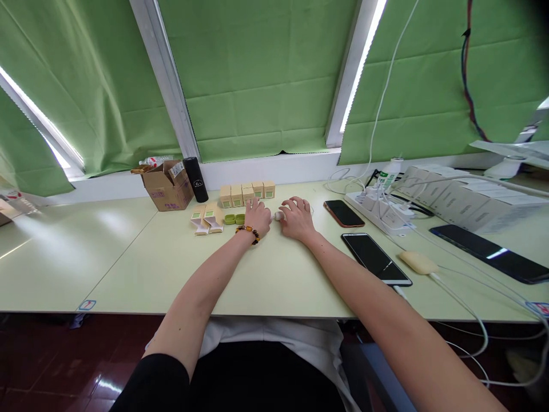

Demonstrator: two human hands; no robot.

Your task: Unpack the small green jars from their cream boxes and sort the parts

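While left hand [257, 217] hovered by two small green cases [234, 219], right hand [297, 219] bent near small white item [278, 216] on desk [274, 286], between hands. Fingers partly curled on both; couldn't tell whether either gripped anything. Progress looked partway: two front cartons [207, 218] open, green cases out; row of beige cartons [247, 193] behind looked closed, seemingly left.

Between your left hand [256, 217] and right hand [297, 219] you have a small white piece [278, 216], right by your right fingertips; its details are too small to make out. Just left of your left hand, you have two small green cases [230, 219] side by side, low and blocky, the right one nearest your fingers.
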